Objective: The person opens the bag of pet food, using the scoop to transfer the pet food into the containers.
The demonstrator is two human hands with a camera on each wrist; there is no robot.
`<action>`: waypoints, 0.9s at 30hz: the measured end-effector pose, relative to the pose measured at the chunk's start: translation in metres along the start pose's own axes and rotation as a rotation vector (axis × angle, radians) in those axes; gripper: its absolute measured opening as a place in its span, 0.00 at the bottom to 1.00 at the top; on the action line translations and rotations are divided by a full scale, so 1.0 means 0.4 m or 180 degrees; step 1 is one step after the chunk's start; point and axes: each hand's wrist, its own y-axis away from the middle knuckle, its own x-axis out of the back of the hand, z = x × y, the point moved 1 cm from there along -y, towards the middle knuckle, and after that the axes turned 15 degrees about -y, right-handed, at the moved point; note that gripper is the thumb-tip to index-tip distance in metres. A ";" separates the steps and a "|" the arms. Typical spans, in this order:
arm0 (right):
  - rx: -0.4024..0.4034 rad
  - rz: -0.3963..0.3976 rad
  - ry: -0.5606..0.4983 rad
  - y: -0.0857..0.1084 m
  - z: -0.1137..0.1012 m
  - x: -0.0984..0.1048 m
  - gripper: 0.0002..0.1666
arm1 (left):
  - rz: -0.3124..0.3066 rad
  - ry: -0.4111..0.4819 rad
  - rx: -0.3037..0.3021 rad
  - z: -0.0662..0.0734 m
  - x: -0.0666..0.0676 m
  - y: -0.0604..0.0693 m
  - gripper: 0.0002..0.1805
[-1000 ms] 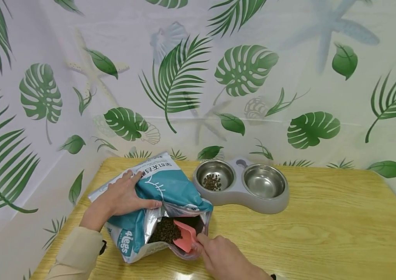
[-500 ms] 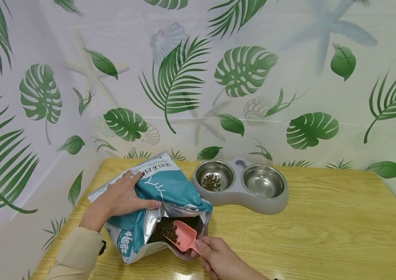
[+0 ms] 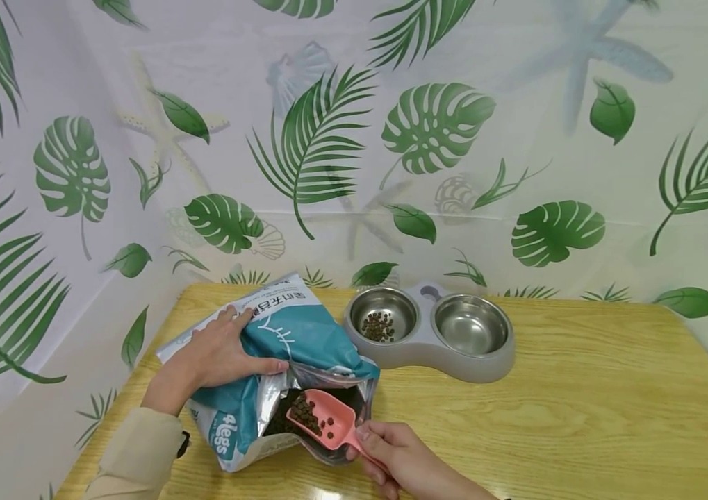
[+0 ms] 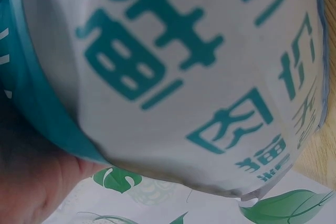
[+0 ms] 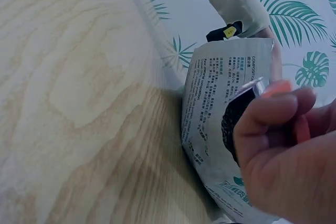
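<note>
A teal-and-white pet food bag (image 3: pixel 291 326) lies tilted in the head view, its mouth toward me and brown kibble inside. My left hand (image 3: pixel 216 351) grips the bag from above, thumb along the mouth's upper edge. In the left wrist view the bag's printed side (image 4: pixel 173 77) covers most of the picture. My right hand (image 3: pixel 400 451) pinches the handle of a pink scoop (image 3: pixel 338 417). The scoop's bowl, partly filled with kibble, sits at the bag's mouth. In the right wrist view, curled fingers (image 5: pixel 268 116) mostly hide the scoop.
Behind the bag and to its right stands a grey double pet feeder (image 3: pixel 406 351). Its left steel bowl (image 3: pixel 406 330) has some kibble at the bottom; the right steel bowl (image 3: pixel 472 330) shows bare metal. A leaf-patterned cloth (image 3: pixel 341 229) rises behind the wooden table (image 3: pixel 579 417).
The pink scoop has drawn back from the kibble toward the bag's mouth and levelled, carrying kibble in its bowl. My right hand moved slightly right; my left hand and the bag stayed put.
</note>
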 end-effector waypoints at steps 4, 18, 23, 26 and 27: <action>0.0083 -0.0245 -0.0335 0.007 -0.019 -0.001 0.21 | -0.0012 0.0000 0.0010 0.000 0.000 0.000 0.73; 0.0340 0.0234 -0.0060 0.017 -0.090 0.032 0.21 | 0.0019 -0.0033 -0.0002 -0.002 -0.001 -0.002 0.72; 0.0462 0.0737 0.0229 0.014 -0.131 0.057 0.21 | 0.0015 -0.0035 -0.0010 0.001 0.003 -0.002 0.72; 0.0463 0.1106 0.0422 0.009 -0.154 0.080 0.22 | 0.0019 -0.0040 -0.0014 0.001 0.003 0.000 0.72; 0.0465 0.1215 0.0487 0.007 -0.161 0.089 0.22 | 0.0015 -0.0044 -0.0014 0.001 0.003 0.000 0.72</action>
